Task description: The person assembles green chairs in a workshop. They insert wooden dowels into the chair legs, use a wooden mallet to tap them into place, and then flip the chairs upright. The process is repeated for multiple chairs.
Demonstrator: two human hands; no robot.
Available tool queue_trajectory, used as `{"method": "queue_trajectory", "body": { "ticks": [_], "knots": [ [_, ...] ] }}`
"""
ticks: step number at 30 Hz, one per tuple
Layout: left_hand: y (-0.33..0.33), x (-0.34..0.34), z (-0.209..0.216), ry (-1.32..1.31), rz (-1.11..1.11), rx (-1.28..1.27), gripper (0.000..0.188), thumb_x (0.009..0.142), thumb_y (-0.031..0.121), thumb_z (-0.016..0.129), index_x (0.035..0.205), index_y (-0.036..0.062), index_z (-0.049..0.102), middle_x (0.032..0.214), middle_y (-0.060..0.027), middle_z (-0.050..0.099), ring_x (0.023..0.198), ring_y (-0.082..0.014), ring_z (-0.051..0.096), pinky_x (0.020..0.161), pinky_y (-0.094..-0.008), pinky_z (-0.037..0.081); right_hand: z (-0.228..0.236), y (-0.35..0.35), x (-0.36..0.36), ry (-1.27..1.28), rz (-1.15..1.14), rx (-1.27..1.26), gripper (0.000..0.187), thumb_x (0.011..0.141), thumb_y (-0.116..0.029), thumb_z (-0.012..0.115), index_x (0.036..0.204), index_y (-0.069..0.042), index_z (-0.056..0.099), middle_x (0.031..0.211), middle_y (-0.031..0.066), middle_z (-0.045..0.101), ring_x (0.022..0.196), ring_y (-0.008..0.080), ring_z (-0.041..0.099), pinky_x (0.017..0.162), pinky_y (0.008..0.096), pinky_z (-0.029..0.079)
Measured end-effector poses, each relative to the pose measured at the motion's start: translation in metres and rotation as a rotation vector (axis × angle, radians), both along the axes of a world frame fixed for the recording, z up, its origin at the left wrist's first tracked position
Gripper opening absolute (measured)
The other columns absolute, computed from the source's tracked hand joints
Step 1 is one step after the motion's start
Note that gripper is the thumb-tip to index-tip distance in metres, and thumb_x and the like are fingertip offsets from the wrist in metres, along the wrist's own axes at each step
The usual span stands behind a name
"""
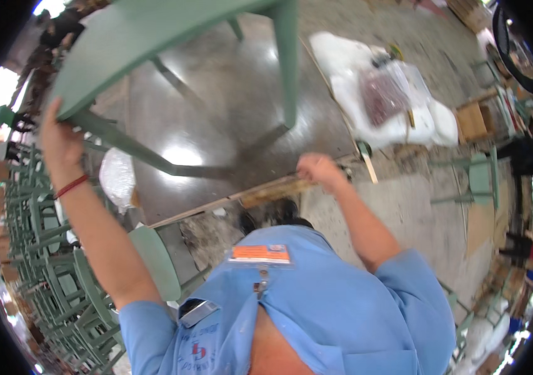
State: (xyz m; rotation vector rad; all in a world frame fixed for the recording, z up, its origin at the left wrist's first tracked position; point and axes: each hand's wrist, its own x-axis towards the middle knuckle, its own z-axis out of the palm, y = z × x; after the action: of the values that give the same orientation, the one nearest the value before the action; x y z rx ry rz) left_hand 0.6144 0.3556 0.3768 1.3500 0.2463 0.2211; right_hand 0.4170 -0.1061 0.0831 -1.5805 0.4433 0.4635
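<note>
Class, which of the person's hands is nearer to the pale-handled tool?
Right: the right hand is just left of the tool; the left hand is much farther left, holding the green furniture.

Head-worn fisheye, facing steeply down over hands (63,149) (324,172), near.

The left arm (99,240) stretches forward and outward, left hand (62,142) gripping; the right arm (366,222) angles inward, right hand (321,171) nearer the body, blurred, fingers (307,165) loosely curled.
</note>
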Motion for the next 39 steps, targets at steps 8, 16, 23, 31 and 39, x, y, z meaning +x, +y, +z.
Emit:
{"method": "queue_trajectory", "body": {
  "ticks": [8, 16, 23, 31, 39],
  "knots": [
    [0.028, 0.005, 0.021, 0.109, 0.049, -0.040, 0.037, 0.089, 0.030, 0.065, 0.114, 0.0034, 0.060, 0.114, -0.0154, 0.065, 0.109, -0.0290, 0.059, 0.099, -0.0492, 0.040, -0.167, -0.078, -0.093, 0.265, -1.197, 0.407, 0.017, 0.088, -0.008, 0.054, 0.102, 0.002, 0.052, 0.097, 0.0147, 0.056, 0.084, 0.0301, 0.063, 0.077, 0.0420, 0.056],
    [-0.001, 0.003, 0.009, -0.051, 0.059, -0.083, 0.033, 0.087, 0.024, 0.067, 0.111, 0.0016, 0.061, 0.109, -0.0124, 0.066, 0.102, -0.0267, 0.061, 0.091, -0.0411, 0.047, -0.128, -0.052, -0.084, 0.234, -1.128, 0.289, 0.017, 0.087, -0.015, 0.058, 0.096, -0.001, 0.058, 0.082, 0.0082, 0.062, 0.074, 0.0173, 0.061, 0.061, 0.0292, 0.049],
    [-0.015, -0.017, 0.012, -0.089, 0.104, -0.111, 0.030, 0.087, 0.023, 0.066, 0.110, 0.0026, 0.061, 0.106, -0.0084, 0.064, 0.098, -0.0225, 0.060, 0.087, -0.0394, 0.045, -0.005, 0.023, 0.061, -0.641, -0.545, -0.350, 0.052, 0.081, -0.016, 0.068, 0.126, 0.004, 0.052, 0.096, 0.0088, 0.062, 0.081, 0.0128, 0.058, 0.070, 0.0264, 0.046],
    [-0.014, -0.035, 0.017, -0.118, 0.059, -0.184, 0.029, 0.089, 0.017, 0.064, 0.110, -0.0035, 0.061, 0.108, -0.0126, 0.065, 0.099, -0.0222, 0.063, 0.089, -0.0364, 0.050, 0.032, 0.058, 0.179, -0.655, -0.552, -0.293, 0.033, 0.072, -0.014, 0.072, 0.097, 0.000, 0.055, 0.085, 0.0080, 0.061, 0.075, 0.0189, 0.058, 0.074, 0.0338, 0.048],
    [-0.021, 0.047, 0.018, -0.107, 0.170, -0.150, 0.029, 0.089, 0.019, 0.064, 0.108, -0.0032, 0.061, 0.103, -0.0128, 0.066, 0.096, -0.0239, 0.064, 0.086, -0.0384, 0.051, 0.014, 0.045, 0.306, -0.734, -0.342, -0.340, 0.021, 0.073, -0.012, 0.070, 0.088, -0.003, 0.058, 0.076, 0.0034, 0.060, 0.068, 0.0125, 0.056, 0.065, 0.0297, 0.046]
  ]
}}
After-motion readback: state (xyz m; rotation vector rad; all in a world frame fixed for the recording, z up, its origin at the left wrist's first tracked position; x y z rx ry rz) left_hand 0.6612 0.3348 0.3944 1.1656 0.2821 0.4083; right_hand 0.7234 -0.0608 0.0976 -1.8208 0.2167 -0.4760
